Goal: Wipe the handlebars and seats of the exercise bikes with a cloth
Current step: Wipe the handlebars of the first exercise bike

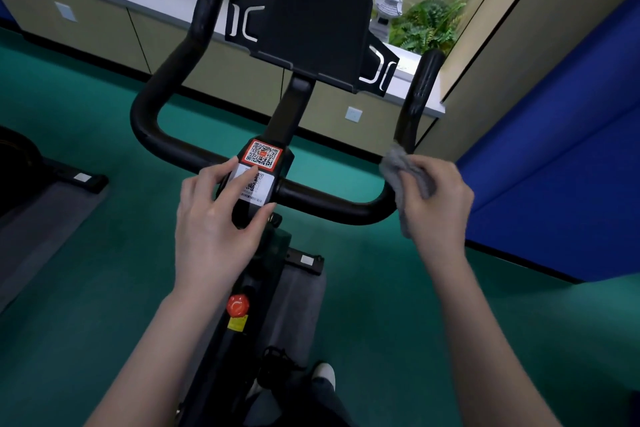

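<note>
My R hand (440, 198) grips cloth (405, 180) round handlebar (329, 204) bend. L hand (214, 218) rests on centre block (247, 213), fingers straight, spread.

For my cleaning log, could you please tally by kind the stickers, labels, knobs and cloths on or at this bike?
QR stickers: 2
Red knob: 1
Yellow label: 1
Grey cloth: 1
Total: 5

teal floor (86, 253), blue panel (561, 166) at right, beige ledge cabinets (104, 28) (ferns (429, 24) above).
</note>
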Demonstrator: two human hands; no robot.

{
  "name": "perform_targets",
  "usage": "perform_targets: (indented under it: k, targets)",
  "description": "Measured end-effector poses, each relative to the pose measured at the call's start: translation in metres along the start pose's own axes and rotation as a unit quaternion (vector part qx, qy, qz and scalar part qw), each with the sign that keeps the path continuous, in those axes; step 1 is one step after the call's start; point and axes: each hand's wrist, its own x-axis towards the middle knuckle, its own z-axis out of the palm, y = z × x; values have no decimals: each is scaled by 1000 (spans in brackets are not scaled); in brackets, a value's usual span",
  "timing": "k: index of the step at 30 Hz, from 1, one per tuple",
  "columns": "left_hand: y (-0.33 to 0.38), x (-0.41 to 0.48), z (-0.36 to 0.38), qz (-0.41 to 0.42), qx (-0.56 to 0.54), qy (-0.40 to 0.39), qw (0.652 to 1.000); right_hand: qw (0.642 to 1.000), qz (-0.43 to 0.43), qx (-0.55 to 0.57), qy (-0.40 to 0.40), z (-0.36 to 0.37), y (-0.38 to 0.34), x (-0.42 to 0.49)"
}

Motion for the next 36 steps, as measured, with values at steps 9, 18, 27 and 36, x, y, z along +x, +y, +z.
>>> perform_targets:
  k: [9, 18, 27, 36]
  targets:
    - [1, -4, 3, -5, 4, -4, 1000, 902, 390, 165, 81, 45, -3, -102]
    - [-2, -4, 3, 6, 30, -5, 1000, 812, 418, 405, -29, 105, -74, -106]
    - [-4, -1, 1, 10, 27, -3, 1000, 735, 466, 492, -25, 112, -86, -93]
    - [-3, -2, 2, 6, 22, -7, 1000, 706, 521, 475, 62, 59, -44, -94]
